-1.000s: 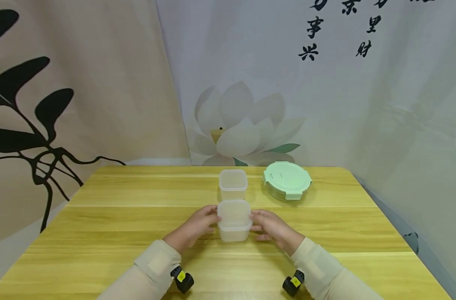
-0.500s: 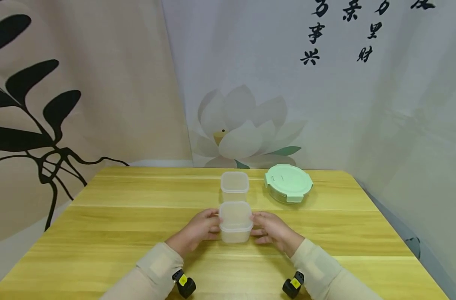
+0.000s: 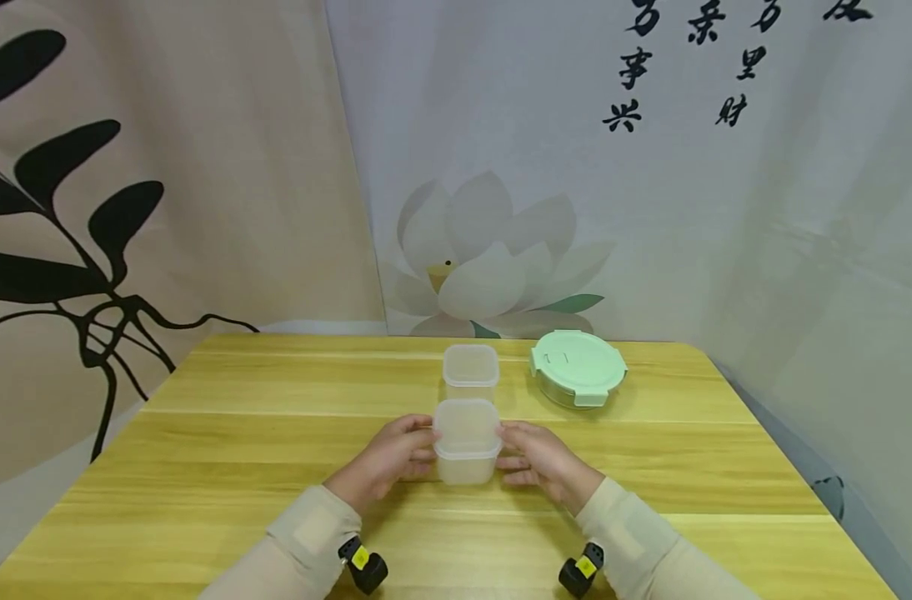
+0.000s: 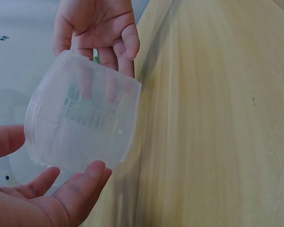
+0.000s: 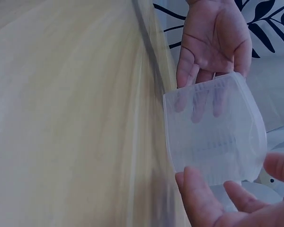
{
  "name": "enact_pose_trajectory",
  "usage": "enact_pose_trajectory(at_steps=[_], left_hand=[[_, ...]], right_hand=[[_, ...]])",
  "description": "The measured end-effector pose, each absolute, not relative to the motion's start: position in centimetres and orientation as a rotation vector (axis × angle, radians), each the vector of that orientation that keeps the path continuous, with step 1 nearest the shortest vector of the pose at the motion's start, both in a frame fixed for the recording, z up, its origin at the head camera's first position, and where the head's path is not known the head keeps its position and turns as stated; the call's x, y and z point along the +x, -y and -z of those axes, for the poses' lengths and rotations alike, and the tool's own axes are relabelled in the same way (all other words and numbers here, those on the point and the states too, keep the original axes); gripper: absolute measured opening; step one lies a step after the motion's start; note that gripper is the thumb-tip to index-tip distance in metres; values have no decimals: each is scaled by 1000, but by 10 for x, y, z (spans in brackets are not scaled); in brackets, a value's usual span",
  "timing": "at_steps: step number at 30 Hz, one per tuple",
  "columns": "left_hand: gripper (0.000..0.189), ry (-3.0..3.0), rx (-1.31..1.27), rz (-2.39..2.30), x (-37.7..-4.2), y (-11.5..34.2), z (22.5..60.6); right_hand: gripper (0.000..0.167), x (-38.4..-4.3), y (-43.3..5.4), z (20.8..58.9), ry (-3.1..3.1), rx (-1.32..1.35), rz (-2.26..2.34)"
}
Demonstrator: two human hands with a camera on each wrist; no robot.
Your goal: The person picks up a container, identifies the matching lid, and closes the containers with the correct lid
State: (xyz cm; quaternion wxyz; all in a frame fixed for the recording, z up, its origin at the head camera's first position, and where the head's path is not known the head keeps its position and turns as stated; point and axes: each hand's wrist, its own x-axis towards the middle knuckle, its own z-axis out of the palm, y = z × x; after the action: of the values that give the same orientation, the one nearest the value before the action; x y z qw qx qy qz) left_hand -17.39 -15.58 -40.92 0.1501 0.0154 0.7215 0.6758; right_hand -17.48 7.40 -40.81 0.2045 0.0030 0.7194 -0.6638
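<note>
A small frosted, clear plastic container with a lid (image 3: 467, 442) is between my two hands in the head view. My left hand (image 3: 396, 458) holds its left side, thumb at the lid's edge and fingers against the wall. From the right, my right hand (image 3: 549, 462) holds it the same way. In the left wrist view the container (image 4: 85, 118) shows side-on, with fingers of the right hand (image 4: 102, 23) seen through its wall. The right wrist view shows the container (image 5: 213, 132) with the left hand (image 5: 215, 38) behind it.
A second, similar plastic container (image 3: 469, 371) stands just behind, partly hidden by the held one. Back right is a round glass food box with a mint-green clip lid (image 3: 578, 362). The wooden table (image 3: 238, 433) ends at a printed curtain (image 3: 651, 225).
The held container and both hands have shifted slightly left and up over the last half second, overlapping the rear container a little more. The head view tilted slightly earlier on.
</note>
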Motion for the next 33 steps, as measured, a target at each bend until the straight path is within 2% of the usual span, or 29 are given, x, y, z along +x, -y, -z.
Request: enact_pose_trajectory(at_steps=[15, 33], left_hand=[[42, -2111, -31, -1990, -177, 170, 406], [47, -2108, -57, -2004, -177, 194, 394]], right_hand=[[50, -179, -58, 401, -1926, -2, 1919], [51, -189, -30, 395, -1879, -8, 1938]])
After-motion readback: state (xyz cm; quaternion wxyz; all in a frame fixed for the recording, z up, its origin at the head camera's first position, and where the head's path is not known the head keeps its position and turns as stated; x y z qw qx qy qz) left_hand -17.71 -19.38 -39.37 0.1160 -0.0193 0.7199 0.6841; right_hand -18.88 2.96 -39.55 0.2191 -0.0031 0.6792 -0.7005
